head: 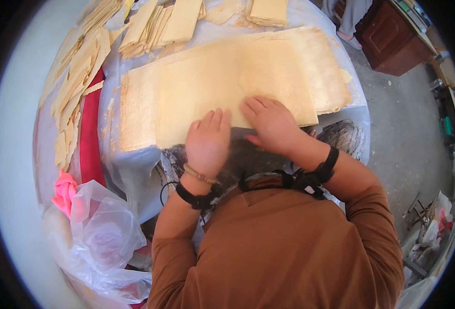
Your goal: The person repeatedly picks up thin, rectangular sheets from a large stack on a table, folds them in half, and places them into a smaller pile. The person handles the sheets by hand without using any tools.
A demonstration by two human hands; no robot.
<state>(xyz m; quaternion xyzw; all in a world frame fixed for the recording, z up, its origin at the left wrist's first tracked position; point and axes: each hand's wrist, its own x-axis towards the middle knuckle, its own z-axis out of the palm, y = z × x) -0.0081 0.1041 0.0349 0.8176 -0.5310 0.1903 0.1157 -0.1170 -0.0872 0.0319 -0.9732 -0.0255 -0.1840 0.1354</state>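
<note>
A large pale-yellow sheet (212, 89), perhaps bean curd skin or coarse paper, lies in front of me with its near edge at my lap. Below it is a wider stack of similar sheets (329, 73) with browned, ragged edges. My left hand (208, 141) rests flat near the sheet's front edge, its fingers pointing away from me. On the right, the fingers of my right hand (272, 121) lie on the same sheet, slightly blurred, while the thumb sits apart, just off the near edge. Neither hand appears to grip anything.
Folded yellow bundles (181, 21) lie along the far side of the plastic-covered table (131, 166). Torn strips (71, 89) are piled at the left beside a red band (90, 143). A clear plastic bag (106, 231) and pink cloth (64, 191) sit nearer. Another person's leg (349, 17) stands by a wooden cabinet (393, 36).
</note>
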